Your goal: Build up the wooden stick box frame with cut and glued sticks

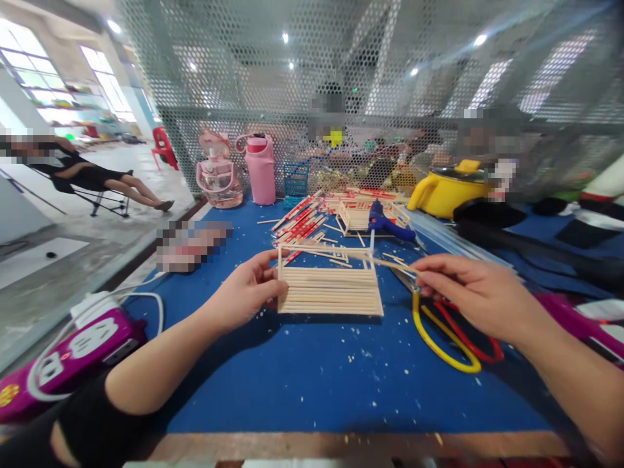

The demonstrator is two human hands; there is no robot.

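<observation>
My left hand (253,289) grips the left end of a small frame of thin wooden sticks (331,290), its thumb on the front edge. The frame has a slatted face of side-by-side sticks and upright posts at the corners. Opposite it, my right hand (448,286) pinches the end of a thin stick (392,264), which reaches left to the frame's upper right corner. Behind that corner lies a blue glue gun (390,224), its nozzle near the frame. Scissors with yellow and red handles (446,344) rest below my right hand.
Behind the frame lie loose sticks and red-and-white packets (305,221), beside another stick frame (358,220). Pink bottles (262,170) and a yellow pot (451,192) stand along the mesh screen (273,84). A purple case (82,351) is at left. A person reclines far left.
</observation>
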